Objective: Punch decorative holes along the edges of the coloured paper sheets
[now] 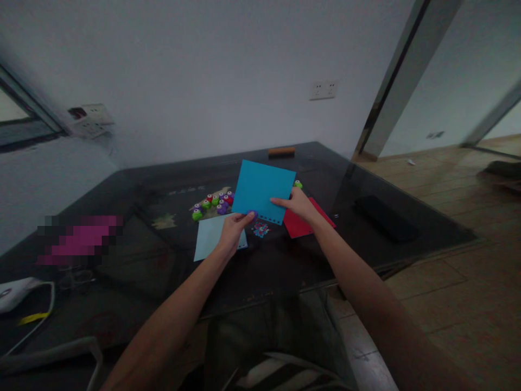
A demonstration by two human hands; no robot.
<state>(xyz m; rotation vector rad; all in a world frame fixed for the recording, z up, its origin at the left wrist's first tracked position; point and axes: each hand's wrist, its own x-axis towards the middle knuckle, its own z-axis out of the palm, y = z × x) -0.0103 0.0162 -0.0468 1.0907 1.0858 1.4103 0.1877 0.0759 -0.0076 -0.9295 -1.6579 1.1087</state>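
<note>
A blue sheet of paper point(262, 187) is held up over the table, tilted, with a row of small punched holes along its lower edge. My right hand point(300, 203) grips it at the right side, thumb on the front. My left hand point(234, 231) is closed round a small purple craft punch point(253, 214) at the sheet's lower left edge. Below lies a heap of small coloured paper cut-outs point(261, 230). A pale blue sheet point(207, 236) lies partly under my left hand, and a red sheet point(299, 224) partly under my right.
Several green, red and purple punches point(215, 201) sit behind the pale sheet. A green one point(298, 184) shows beside my right hand. A brown roll point(281, 152) lies by the wall, a black case point(385, 217) at the right. A white device point(16, 293) with a cable is at the left.
</note>
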